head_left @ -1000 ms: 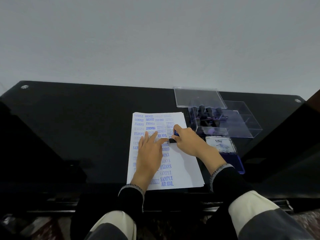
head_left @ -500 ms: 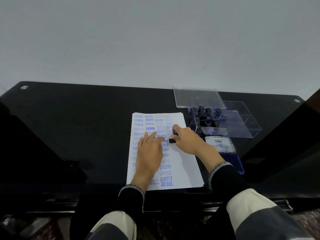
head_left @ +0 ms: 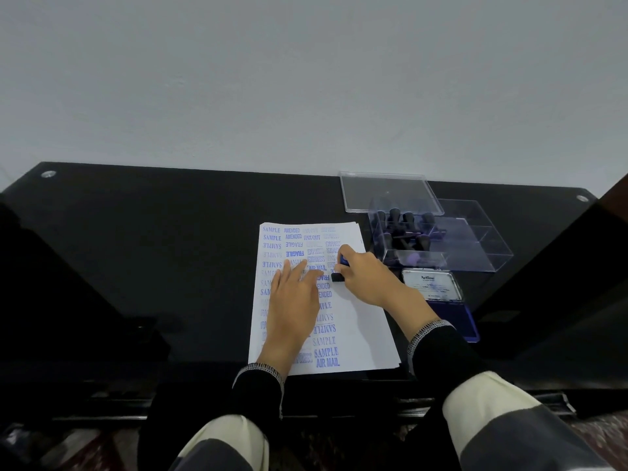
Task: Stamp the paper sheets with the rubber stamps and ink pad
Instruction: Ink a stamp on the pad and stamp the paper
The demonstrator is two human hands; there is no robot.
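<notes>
A stack of white paper sheets (head_left: 360, 331) lies on the black table, its top sheet covered with blue stamped words. My left hand (head_left: 294, 305) lies flat on the paper with straight fingers, holding it down. My right hand (head_left: 365, 278) grips a small rubber stamp (head_left: 338, 276) with a black base and blue top, pressed on the sheet near its right side. An open ink pad (head_left: 452, 317) with its white-labelled lid up sits to the right of the paper.
A clear plastic box (head_left: 475, 246) holding several dark stamps stands behind the ink pad, its clear lid (head_left: 387, 192) lying flat behind it. The black glass table (head_left: 153, 249) meets a white wall at the back.
Both hands stay almost in place. My right hand keeps the stamp on the same spot of the paper.
</notes>
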